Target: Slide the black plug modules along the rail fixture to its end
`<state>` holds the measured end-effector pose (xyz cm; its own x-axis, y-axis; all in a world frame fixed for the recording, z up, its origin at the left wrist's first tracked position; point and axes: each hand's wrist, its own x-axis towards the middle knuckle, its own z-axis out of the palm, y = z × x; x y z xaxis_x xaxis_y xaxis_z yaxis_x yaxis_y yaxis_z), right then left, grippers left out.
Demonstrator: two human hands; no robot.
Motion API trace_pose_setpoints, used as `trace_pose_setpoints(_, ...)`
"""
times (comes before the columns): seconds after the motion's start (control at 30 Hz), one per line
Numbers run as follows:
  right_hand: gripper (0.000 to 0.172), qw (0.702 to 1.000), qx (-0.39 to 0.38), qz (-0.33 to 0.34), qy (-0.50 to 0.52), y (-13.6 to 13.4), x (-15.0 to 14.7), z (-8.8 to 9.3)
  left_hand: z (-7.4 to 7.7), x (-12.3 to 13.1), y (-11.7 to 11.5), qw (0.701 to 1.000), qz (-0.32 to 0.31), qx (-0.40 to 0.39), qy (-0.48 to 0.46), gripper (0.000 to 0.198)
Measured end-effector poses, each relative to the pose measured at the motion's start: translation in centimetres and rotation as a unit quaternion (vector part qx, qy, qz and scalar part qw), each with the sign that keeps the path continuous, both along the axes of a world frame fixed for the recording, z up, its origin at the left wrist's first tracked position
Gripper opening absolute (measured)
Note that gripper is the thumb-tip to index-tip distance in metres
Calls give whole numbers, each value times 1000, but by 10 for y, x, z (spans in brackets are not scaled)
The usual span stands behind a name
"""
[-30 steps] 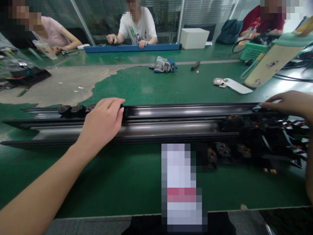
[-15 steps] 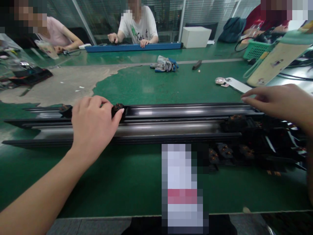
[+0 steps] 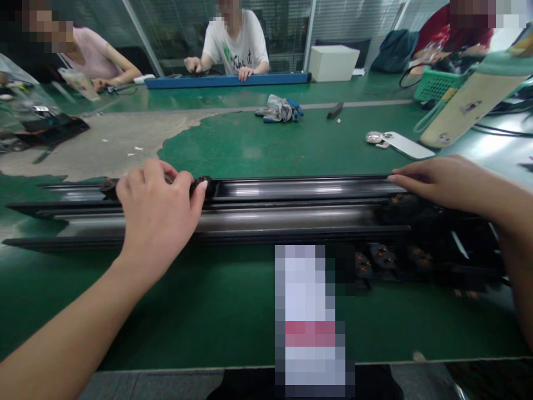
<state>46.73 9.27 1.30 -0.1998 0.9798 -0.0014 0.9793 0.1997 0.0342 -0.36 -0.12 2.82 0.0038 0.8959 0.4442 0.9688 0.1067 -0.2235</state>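
Two long black rails [image 3: 303, 215] with shiny metal inner faces lie side by side across the green table. My left hand [image 3: 156, 203] is closed over the far rail, thumb against a small black block with coppery contacts [image 3: 202, 182]. Part of that block is hidden by my fingers. Another such block [image 3: 109, 189] sits just left of this hand. My right hand [image 3: 441, 178] reaches the far rail toward its right end, thumb and fingertips close together at its back edge. More dark blocks with coppery contacts [image 3: 382, 255] lie below and left of my right hand.
Beyond the rails are a crumpled pair of gloves [image 3: 281, 109], a white phone [image 3: 408, 145] and a large bottle [image 3: 470, 105]. A green basket [image 3: 439, 84] stands behind. Across the table, a person holds a long blue bar [image 3: 229, 81]; other people sit at both sides.
My right hand has moved left and slightly down to the far rail's edge. My left hand has shifted slightly left, still at the block.
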Motion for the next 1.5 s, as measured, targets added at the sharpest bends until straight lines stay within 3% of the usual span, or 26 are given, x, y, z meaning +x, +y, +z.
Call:
trace_pose_setpoints(0.37, 60, 1000, 11, 13, -19, 2, 2, -7, -3, 0, 4, 1000, 1, -16, 27, 46)
trace_pose_setpoints(0.67, 59, 1000, 6, 20, -11, 3, 1, -6, 0, -5, 7, 999, -34, -24, 0, 47)
trace_pose_setpoints(1.03, 60, 1000, 7, 19, -15, 3, 2, -7, -13, -6, 11, 989, -137, -5, -54, 39)
trace_pose_setpoints(1.2, 61, 999, 16, 24, -13, 3, 2, -9, -14, -5, 11, 987, -144, -24, -73, 40)
trace_pose_setpoints(1.5, 58, 999, 19, 25, -12, 2, 2, -9, -14, -9, 17, 964, -228, -71, -117, 43)
